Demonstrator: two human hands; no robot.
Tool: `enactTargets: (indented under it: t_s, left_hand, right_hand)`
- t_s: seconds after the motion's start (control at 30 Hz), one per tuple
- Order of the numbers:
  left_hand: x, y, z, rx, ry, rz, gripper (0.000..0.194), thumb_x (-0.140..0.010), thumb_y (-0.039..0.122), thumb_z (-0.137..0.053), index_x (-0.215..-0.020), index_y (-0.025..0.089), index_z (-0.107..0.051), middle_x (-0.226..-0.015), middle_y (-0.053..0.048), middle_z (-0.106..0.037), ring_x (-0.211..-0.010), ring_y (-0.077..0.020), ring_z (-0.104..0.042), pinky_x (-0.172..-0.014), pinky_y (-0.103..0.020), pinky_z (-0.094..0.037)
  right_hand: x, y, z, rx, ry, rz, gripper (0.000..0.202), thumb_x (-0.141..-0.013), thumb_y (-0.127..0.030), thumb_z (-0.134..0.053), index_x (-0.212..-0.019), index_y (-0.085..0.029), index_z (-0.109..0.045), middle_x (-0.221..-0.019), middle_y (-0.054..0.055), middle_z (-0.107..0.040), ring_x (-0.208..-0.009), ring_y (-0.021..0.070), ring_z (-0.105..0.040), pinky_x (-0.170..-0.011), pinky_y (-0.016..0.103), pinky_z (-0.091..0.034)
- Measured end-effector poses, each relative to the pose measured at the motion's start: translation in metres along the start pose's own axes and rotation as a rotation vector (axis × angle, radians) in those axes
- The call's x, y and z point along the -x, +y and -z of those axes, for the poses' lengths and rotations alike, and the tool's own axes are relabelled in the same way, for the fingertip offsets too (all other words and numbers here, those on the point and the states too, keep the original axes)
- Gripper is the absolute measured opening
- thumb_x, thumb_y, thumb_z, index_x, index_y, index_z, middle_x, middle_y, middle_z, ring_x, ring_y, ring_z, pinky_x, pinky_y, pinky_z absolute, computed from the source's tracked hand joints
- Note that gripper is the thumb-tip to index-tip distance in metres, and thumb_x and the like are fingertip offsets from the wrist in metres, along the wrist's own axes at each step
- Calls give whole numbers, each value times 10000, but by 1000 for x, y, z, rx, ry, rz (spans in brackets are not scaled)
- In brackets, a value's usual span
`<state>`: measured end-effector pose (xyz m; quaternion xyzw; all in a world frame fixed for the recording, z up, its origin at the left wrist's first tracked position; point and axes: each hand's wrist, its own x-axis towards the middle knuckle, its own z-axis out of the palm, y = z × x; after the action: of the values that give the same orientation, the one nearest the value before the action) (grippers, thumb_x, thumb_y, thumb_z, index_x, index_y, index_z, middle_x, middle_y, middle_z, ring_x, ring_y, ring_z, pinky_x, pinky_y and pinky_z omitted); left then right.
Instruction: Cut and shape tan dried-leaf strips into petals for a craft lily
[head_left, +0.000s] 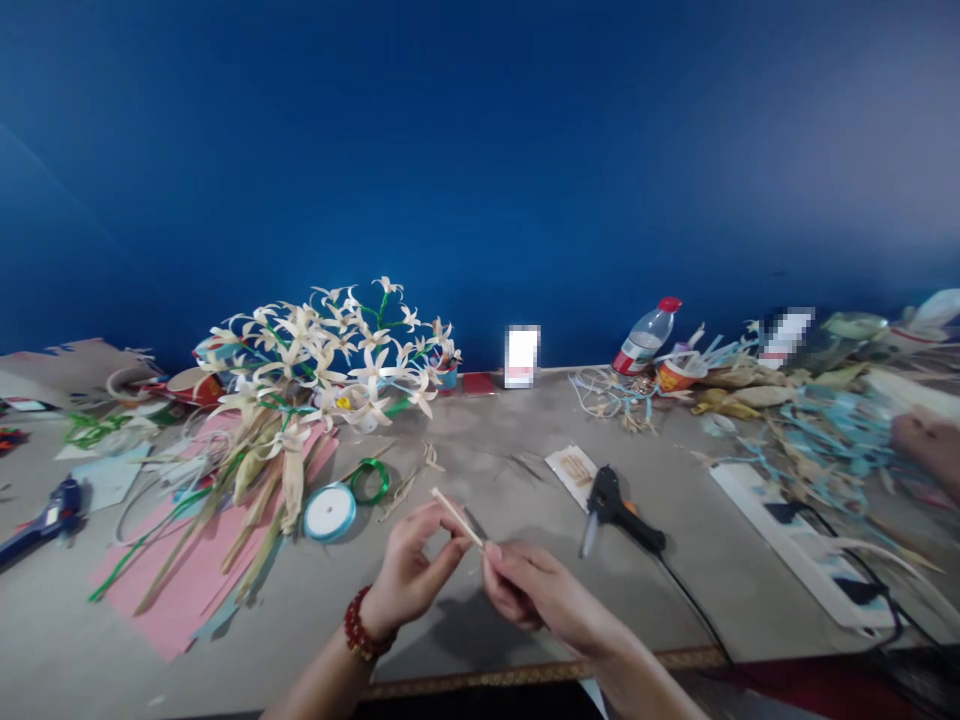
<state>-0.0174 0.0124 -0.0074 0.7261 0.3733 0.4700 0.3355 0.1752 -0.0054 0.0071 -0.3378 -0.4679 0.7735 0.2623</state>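
Observation:
Near the table's front edge, my two hands meet around a thin pale stick (457,516), which slants up to the left. My left hand (415,568), with a red bead bracelet at its wrist, is closed with thumb and fingertips on the stick's middle. My right hand (529,582) pinches the lower end between thumb and forefinger, its other fingers curled under. The stick's exact material cannot be made out. A black glue gun (621,512) lies to the right of my hands. Left of them are a ribbon spool (330,511) and a green wire coil (370,481).
White flowers (345,350) on green stems spread at the back left, above dried husks and pink paper (161,590). A blue glue gun (56,515) lies far left. To the right are a power strip (787,545), a tilted bottle (646,338) and another person's hand (926,450).

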Motion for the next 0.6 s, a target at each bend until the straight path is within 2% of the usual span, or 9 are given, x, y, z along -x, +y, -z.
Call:
enactTargets:
  t_s: [0.1, 0.13, 0.17, 0.23, 0.3, 0.33, 0.37, 0.47, 0.6]
  left_hand:
    - [0, -16, 4, 22, 57, 116, 129, -893, 256, -574, -794, 180, -609, -806, -57, -652, -806, -200, -616, -757, -306, -481]
    - [0, -20, 6, 44, 77, 166, 137, -893, 269, -579, -795, 176, -603, -795, -50, -640, -776, -189, -603, -732, -293, -475]
    - [0, -23, 7, 71, 90, 208, 148, -892, 282, -586, -792, 173, -597, -784, -43, -629, -755, -178, -590, -714, -281, -469]
    - [-1, -22, 6, 132, 91, 238, 179, -887, 312, -604, -779, 169, -592, -764, -35, -616, -743, -169, -579, -702, -268, -462]
    - [-1, -16, 4, 186, 76, 213, 201, -884, 335, -610, -774, 167, -595, -750, -34, -619, -744, -170, -586, -706, -268, -468]
    - [-2, -12, 3, 195, 68, 197, 205, -886, 337, -607, -770, 168, -596, -744, -34, -626, -741, -171, -591, -706, -268, -472]
    - [-2, -8, 1, 184, 58, 183, 201, -887, 332, -605, -768, 170, -599, -747, -37, -638, -742, -173, -598, -709, -270, -478]
    - [-3, -1, -2, 58, 37, 168, 167, -882, 299, -608, -769, 177, -616, -775, -46, -682, -754, -180, -624, -721, -276, -493]
    - [-1, 0, -1, -50, 20, 142, 162, -884, 270, -593, -759, 176, -634, -795, -60, -708, -790, -199, -653, -738, -288, -508]
  right_hand:
    - [16, -8, 9, -59, -131, 44, 601, -814, -691, -558, -493, -200, -428, -424, -69, -351, -381, 59, -237, -412, 240, -141]
    - [19, -9, 14, -97, -134, 79, 616, -794, -705, -569, -471, -203, -417, -410, -69, -343, -375, 59, -241, -412, 240, -155]
    - [19, -10, 19, -143, -86, 117, 631, -777, -731, -563, -463, -208, -402, -402, -76, -317, -371, 59, -235, -411, 238, -160]
    - [12, -7, 27, -170, 141, 123, 615, -759, -757, -556, -513, -217, -392, -427, -101, -254, -385, 59, -164, -396, 227, -117]
    - [-1, 0, 28, -44, 389, 98, 578, -761, -747, -573, -596, -210, -437, -466, -106, -264, -415, 61, -141, -407, 222, -78]
    - [-8, 5, 26, 27, 437, 70, 584, -752, -770, -561, -628, -209, -453, -489, -96, -294, -427, 67, -176, -412, 223, -89]
    - [-14, 11, 22, 98, 434, 60, 597, -748, -790, -543, -649, -205, -467, -515, -82, -330, -441, 73, -213, -415, 226, -114]
    - [-26, 22, 7, 318, 341, 182, 606, -832, -761, -451, -613, -196, -448, -572, -42, -387, -508, 94, -314, -467, 240, -220]
    - [-27, 21, -2, 493, 367, 265, 582, -929, -669, -377, -589, -197, -400, -570, -35, -375, -554, 108, -343, -521, 253, -255]
